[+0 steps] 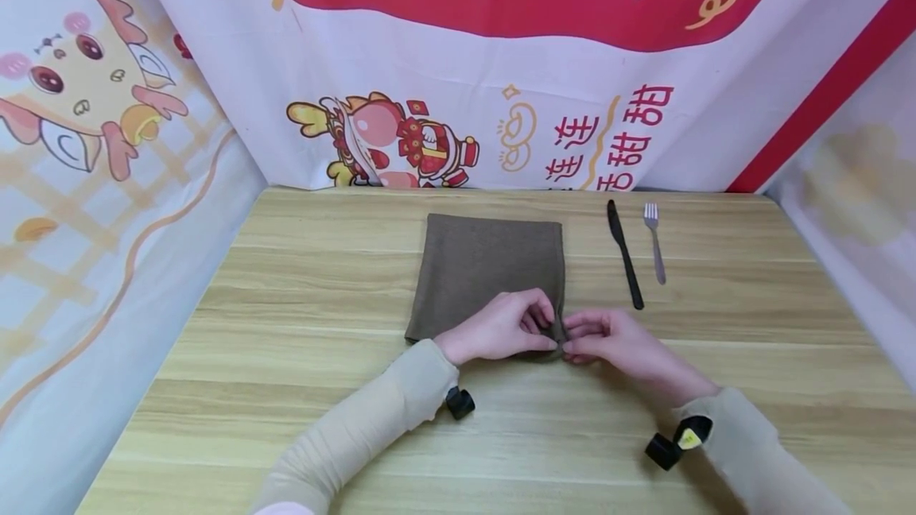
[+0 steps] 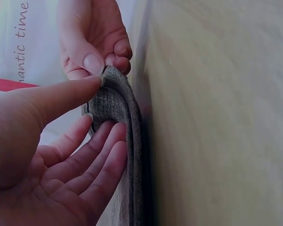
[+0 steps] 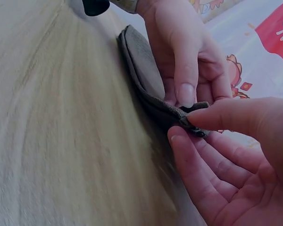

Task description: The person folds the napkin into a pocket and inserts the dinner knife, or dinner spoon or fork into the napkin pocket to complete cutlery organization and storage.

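Note:
A dark brown cloth napkin point(image 1: 487, 261), folded into a rough square, lies on the wooden table. At its near right corner my left hand point(image 1: 504, 328) pinches the raised edge, thumb on one side and fingers on the other. Just to the right, my right hand point(image 1: 619, 340) grips the tip of that same corner between thumb and fingers. Stacked layers of the napkin point(image 2: 134, 155) show along the edge in the left wrist view. In the right wrist view both thumbs meet close together at the lifted corner point(image 3: 188, 120).
A black table knife point(image 1: 625, 257) lies right of the napkin, with a silver fork point(image 1: 654, 241) beside it. Printed cloth point(image 1: 215, 38) hangs behind and at the sides of the table point(image 1: 286, 276). Each wrist wears a small black camera.

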Tool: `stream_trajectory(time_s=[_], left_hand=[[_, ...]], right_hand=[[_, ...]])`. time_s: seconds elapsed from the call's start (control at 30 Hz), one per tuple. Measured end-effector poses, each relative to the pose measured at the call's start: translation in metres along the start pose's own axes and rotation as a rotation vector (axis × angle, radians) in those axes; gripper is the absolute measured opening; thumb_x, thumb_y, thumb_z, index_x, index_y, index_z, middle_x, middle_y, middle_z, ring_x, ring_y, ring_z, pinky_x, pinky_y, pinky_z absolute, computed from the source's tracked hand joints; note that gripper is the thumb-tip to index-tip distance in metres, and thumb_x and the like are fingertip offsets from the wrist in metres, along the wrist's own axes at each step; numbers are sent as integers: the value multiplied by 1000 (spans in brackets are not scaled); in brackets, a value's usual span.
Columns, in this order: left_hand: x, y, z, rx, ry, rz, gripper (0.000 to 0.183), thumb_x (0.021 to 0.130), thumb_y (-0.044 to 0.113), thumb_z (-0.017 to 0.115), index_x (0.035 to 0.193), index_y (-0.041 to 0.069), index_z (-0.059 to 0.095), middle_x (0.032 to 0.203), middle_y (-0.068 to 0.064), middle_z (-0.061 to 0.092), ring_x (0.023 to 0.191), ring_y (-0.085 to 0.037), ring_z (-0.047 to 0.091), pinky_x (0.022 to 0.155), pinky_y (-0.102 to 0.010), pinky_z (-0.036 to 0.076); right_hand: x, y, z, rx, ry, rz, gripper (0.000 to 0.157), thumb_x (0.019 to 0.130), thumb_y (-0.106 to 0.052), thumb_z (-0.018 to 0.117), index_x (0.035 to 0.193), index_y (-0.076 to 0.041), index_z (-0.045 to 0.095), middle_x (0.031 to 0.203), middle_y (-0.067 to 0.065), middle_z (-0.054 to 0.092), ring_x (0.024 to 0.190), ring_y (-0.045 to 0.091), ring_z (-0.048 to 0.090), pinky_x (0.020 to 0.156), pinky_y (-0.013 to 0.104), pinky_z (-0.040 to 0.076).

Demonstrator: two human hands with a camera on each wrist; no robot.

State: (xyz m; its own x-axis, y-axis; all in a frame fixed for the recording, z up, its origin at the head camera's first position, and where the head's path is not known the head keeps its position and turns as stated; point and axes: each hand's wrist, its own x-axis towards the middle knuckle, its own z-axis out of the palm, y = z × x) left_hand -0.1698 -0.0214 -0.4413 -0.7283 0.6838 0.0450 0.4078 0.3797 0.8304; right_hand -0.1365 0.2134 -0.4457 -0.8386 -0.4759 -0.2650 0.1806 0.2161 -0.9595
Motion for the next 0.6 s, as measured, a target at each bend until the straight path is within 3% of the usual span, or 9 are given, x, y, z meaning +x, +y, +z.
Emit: stream_trajectory(time_s=[0.3, 0.6], left_hand=[[4, 7, 10, 16, -13, -19, 25, 91, 22, 81, 103, 10, 63, 91, 6, 67, 80, -2, 64, 74, -15, 52], [6, 8, 14, 103, -5, 48, 5, 100, 14, 68, 102, 11, 70, 92, 8, 68, 84, 3, 61, 77, -13, 49]], right_hand=[[-7, 2, -13, -21, -72, -39, 39, 94, 4, 64, 127, 22, 53, 110, 24, 69, 98, 20, 70, 86, 36, 58], [-9, 2, -22, -56, -25, 1, 40, 93, 1, 66, 127, 20, 55, 111, 23, 70, 97, 18, 70, 85, 33, 58]])
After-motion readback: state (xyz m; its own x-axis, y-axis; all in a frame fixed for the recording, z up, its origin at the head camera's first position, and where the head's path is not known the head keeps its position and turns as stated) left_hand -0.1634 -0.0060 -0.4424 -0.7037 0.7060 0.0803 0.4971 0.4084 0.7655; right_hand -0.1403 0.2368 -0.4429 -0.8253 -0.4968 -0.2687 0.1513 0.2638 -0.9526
